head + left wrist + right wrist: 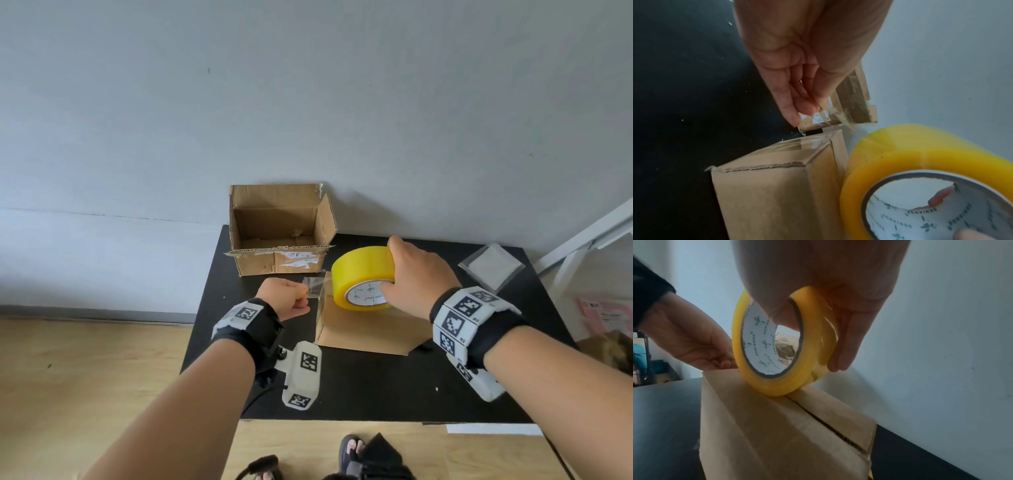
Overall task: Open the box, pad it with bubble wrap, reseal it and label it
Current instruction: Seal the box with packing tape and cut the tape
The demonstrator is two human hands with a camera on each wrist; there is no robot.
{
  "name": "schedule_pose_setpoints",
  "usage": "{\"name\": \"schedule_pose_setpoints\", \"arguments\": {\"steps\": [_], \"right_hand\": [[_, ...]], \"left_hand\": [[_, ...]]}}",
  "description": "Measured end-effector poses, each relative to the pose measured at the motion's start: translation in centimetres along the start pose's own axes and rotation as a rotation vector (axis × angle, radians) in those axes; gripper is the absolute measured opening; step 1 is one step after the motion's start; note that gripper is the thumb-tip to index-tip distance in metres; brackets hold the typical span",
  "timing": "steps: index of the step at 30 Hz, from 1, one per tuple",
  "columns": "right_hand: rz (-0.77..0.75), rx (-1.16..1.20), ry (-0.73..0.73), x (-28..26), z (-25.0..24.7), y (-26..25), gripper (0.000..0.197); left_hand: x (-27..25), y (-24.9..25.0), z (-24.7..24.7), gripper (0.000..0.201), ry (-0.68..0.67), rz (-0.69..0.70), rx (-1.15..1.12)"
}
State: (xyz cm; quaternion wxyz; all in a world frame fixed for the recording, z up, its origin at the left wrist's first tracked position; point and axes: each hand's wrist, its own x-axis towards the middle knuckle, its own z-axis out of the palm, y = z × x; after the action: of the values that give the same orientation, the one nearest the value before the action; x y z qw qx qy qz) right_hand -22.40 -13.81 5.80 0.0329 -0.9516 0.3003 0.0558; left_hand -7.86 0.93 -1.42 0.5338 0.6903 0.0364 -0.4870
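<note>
A closed brown cardboard box (366,329) stands on the black table (376,387), its top seam (818,417) bare. My right hand (407,274) grips a yellow tape roll (359,277), thumb through the core, and the roll (781,382) rests upright on the box top (766,426) at the seam's left end. My left hand (303,296) pinches the clear free end of the tape (317,284), stretched out past the box's left edge. In the left wrist view the fingertips (809,105) hold that strip above the box corner (777,186).
A second, open and torn cardboard box (281,229) stands at the table's back edge against the wall. A clear packet with a white pad (491,267) lies at the back right. White furniture (582,240) and pink paper (603,315) are off to the right.
</note>
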Motion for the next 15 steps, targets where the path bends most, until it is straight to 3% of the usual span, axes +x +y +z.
{"name": "schedule_pose_setpoints", "arguments": {"steps": [15], "right_hand": [[-0.093,-0.185,-0.025,0.9,-1.0,-2.0,0.038]], "left_hand": [[1.9,-2.2,0.3,0.004,-0.058,-0.132,-0.242]]}}
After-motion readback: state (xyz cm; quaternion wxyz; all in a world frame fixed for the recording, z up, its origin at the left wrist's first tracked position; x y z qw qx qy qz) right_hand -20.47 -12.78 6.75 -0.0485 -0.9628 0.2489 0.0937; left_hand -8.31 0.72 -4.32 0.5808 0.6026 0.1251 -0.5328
